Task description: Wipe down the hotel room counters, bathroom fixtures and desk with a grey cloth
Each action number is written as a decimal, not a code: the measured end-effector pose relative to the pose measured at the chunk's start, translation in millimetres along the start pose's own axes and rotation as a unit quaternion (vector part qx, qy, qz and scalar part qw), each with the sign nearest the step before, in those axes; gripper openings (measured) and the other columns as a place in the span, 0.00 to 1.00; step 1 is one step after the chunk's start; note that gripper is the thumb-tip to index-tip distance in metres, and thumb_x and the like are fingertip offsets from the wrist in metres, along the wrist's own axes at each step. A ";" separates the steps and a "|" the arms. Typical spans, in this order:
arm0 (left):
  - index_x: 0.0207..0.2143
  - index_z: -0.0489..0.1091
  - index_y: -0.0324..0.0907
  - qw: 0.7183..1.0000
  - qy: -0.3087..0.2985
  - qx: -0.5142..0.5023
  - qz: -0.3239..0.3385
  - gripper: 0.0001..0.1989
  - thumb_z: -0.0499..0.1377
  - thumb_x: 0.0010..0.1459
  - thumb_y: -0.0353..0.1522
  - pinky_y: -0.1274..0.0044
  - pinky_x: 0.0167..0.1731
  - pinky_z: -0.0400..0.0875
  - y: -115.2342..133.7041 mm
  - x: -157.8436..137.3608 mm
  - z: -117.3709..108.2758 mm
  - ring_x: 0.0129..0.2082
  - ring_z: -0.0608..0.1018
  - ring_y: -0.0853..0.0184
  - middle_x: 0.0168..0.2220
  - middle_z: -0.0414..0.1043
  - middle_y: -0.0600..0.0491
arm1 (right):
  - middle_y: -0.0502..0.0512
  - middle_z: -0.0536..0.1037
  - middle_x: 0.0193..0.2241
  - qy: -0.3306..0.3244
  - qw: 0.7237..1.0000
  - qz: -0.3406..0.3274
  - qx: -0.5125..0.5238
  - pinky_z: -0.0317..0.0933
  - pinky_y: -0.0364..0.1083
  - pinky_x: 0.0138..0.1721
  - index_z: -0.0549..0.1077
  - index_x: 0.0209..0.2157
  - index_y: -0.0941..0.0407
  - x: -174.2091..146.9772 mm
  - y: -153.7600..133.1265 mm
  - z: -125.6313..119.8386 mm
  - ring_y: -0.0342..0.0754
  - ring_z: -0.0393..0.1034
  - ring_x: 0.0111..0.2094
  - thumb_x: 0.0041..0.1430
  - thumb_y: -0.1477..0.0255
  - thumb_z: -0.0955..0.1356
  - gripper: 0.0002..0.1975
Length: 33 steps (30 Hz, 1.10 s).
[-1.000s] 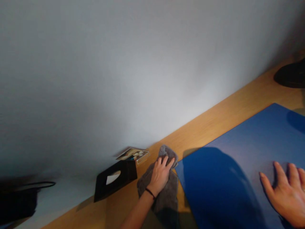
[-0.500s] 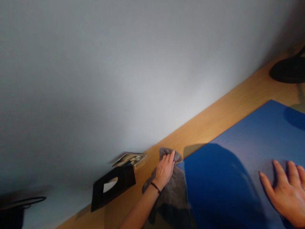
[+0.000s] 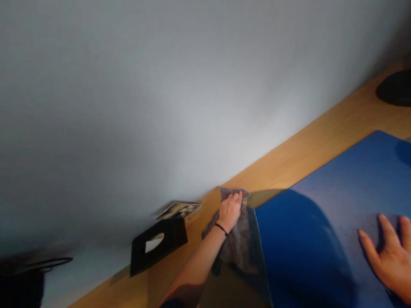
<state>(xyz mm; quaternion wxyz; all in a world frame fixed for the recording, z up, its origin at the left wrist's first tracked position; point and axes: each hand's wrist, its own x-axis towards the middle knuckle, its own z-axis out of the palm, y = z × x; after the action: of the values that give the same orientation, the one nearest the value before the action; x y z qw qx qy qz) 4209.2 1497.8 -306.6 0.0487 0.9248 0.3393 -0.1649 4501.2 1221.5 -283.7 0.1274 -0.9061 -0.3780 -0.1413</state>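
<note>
A grey cloth (image 3: 242,248) lies bunched on the wooden desk beside the left edge of a blue desk mat (image 3: 298,244). My left hand (image 3: 230,211), with a dark band at the wrist, presses on the cloth near the wall, its fingers closed over the upper part. Part of the cloth trails down over the mat's edge and under my forearm. At the lower right, my right hand (image 3: 390,256) rests on the mat with its fingers spread; nothing is in it. The frame's right edge cuts off some of its fingers.
Left of the cloth stands a black tissue box (image 3: 175,233) with a white tissue showing. Behind it a picture in a clear stand (image 3: 180,210) leans near the wall (image 3: 192,85). A black round base (image 3: 396,90) sits far right; a dark object (image 3: 22,286) is at lower left.
My left hand has pushed the cloth's top toward the wall, away from the mat's corner. My right hand stays on the mat. The whole view has shifted slightly.
</note>
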 end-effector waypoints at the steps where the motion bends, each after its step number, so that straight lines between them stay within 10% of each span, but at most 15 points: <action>1: 0.60 0.60 0.38 1.000 -0.006 -0.007 0.010 0.21 0.46 0.65 0.26 0.74 0.39 0.72 -0.7 -4.0 1.2 0.42 0.73 0.64 0.43 0.72 0.48 | 0.58 0.51 0.67 -0.003 1.000 0.000 -0.001 0.45 0.65 0.63 0.54 0.65 0.53 0.0 0.0 0.0 0.63 0.47 0.65 0.63 0.53 0.59 0.34; 33: 0.57 0.64 0.39 0.998 -0.004 -0.065 0.009 0.19 0.44 0.67 0.28 0.75 0.42 0.71 -2.1 -2.8 -5.2 0.43 0.75 0.64 0.42 0.74 0.48 | 0.63 0.55 0.65 0.000 1.000 -0.001 -0.008 0.45 0.64 0.62 0.57 0.64 0.56 -1.9 4.2 3.6 0.64 0.48 0.65 0.63 0.53 0.58 0.34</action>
<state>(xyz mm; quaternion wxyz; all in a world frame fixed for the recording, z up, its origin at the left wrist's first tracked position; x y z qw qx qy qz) 4207.2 1498.7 -300.6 0.1116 0.9220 0.3410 -0.1452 4503.6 1218.7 -288.3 0.1194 -0.9066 -0.3782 -0.1443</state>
